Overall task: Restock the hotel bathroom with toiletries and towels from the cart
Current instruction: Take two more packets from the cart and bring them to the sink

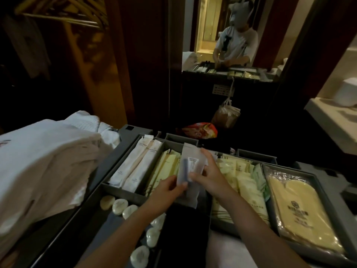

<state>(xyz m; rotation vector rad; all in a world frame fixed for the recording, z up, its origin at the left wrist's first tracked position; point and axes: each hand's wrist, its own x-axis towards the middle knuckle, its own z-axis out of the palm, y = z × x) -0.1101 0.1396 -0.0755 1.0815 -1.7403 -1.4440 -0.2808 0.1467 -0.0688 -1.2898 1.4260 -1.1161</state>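
Over the grey cart tray (123, 186), both hands hold a frosted toiletry pouch (190, 153) with a small tube inside. My left hand (170, 187) pinches its lower left edge. My right hand (209, 172) grips its right side, thumb on the front. Below the pouch the tray's compartments hold long white wrapped packets (135, 167), pale yellow sachets (245, 182) and wrapped yellow slippers (301, 207). Round wrapped soaps (119, 205) lie along the tray's near left. Folded white towels (44, 161) are stacked at the cart's left.
A mirror (231, 35) ahead reflects a person and the cart. A plastic bag (227, 115) hangs in front of it, and a red-orange bag (200, 130) lies behind the tray. The white bathroom counter (332, 120) stands at right. Hangers (63, 14) fill the dark closet, upper left.
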